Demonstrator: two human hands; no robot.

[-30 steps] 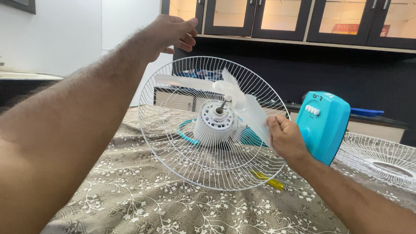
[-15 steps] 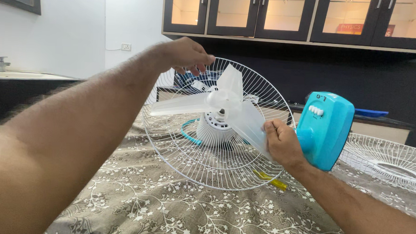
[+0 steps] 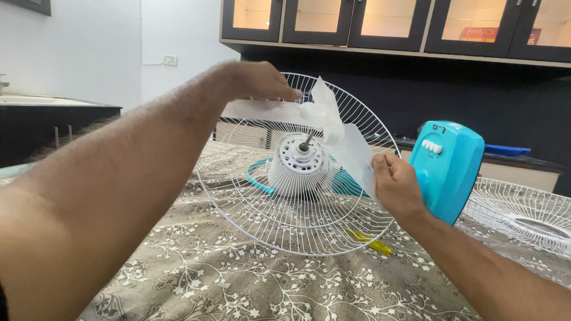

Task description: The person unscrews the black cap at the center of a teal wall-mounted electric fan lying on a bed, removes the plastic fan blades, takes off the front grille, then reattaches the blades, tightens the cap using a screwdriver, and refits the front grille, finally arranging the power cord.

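In the head view, a translucent white fan blade (image 3: 328,127) is held up in front of a round white wire guard (image 3: 297,199), which stands tilted on a worktop (image 3: 281,287) covered by a grey-brown cloth with a white floral print; the blade sits just before the white motor housing (image 3: 298,164) at the guard's centre, from which a short shaft is seen to project. The left hand (image 3: 253,83) is stretched over the upper vane, its fingers laid flat along it and closed lightly on its edge; the right hand (image 3: 392,183) is clenched around the tip of the lower vane. A turquoise fan base (image 3: 446,166) with white buttons is seen just behind the right hand; a second wire guard (image 3: 536,220) lies flat at the far right; a yellow-handled tool (image 3: 368,241) lies beneath the standing guard's lower rim. Dark glass-fronted cabinets (image 3: 398,19) are seen on the wall behind.
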